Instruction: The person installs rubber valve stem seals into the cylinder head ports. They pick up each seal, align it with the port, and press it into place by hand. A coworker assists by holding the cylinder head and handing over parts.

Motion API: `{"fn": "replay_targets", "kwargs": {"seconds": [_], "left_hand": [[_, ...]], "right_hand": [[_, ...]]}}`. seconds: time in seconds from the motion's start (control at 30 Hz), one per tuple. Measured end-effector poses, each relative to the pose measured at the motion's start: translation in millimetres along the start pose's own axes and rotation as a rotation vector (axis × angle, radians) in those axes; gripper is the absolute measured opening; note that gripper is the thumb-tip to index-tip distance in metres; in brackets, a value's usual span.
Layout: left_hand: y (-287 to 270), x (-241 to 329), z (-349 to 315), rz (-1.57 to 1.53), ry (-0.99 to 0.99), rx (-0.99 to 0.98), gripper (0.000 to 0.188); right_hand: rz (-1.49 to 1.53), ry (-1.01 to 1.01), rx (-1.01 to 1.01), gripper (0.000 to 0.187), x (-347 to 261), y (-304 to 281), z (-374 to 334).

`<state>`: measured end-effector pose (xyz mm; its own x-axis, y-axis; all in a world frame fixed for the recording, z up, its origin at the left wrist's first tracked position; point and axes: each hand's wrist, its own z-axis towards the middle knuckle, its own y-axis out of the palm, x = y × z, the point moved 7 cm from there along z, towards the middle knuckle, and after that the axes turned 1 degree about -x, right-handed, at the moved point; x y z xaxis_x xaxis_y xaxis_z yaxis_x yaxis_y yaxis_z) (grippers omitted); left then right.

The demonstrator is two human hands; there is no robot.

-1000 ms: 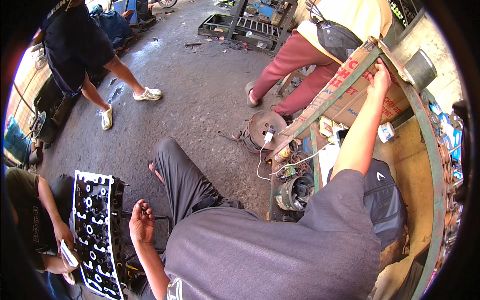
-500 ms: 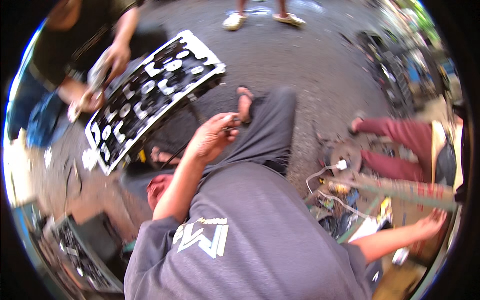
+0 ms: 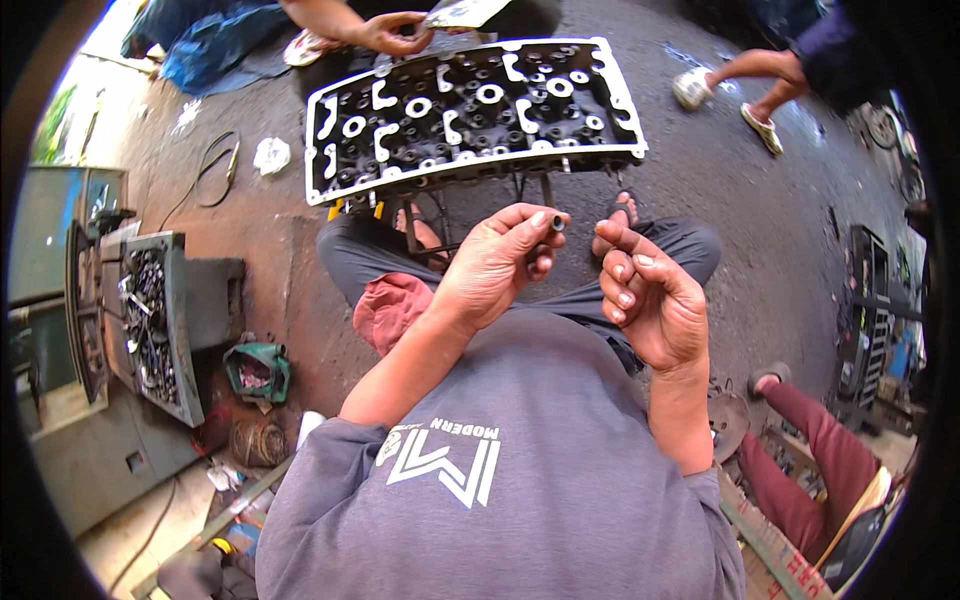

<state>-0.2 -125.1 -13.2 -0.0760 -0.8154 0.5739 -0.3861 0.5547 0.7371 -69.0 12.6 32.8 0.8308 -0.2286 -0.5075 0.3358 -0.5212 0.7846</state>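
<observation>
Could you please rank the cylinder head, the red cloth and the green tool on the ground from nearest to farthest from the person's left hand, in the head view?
From the left hand:
1. Red cloth, on the lap, just left.
2. Cylinder head, on the stand ahead.
3. Green tool, on the ground, far left.

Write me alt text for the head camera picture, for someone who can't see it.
A seated person's left hand pinches a small metal sleeve at the fingertips, while the right hand is loosely curled beside it. Just beyond stands a long engine cylinder head on a stand, with another person's hand at its far edge and an open box of metal parts to the left.
</observation>
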Motion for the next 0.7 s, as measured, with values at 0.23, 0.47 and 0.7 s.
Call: {"fn": "replay_targets", "kwargs": {"seconds": [0.23, 0.47, 0.7], "left_hand": [[-1, 9, -3, 0.016, 0.082, 0.060, 0.026], [-10, 18, -5, 0.154, 0.152, 0.142, 0.029], [-11, 26, -4, 0.315, 0.264, 0.163, 0.025]], "right_hand": [[-0.018, 0.054, -0.041, 0.053, 13, 8, 18], [-0.037, 0.061, -0.055, 0.052, 12, 9, 28], [-0.008, 0.093, -0.060, 0.045, 19, 7, 35]]}}
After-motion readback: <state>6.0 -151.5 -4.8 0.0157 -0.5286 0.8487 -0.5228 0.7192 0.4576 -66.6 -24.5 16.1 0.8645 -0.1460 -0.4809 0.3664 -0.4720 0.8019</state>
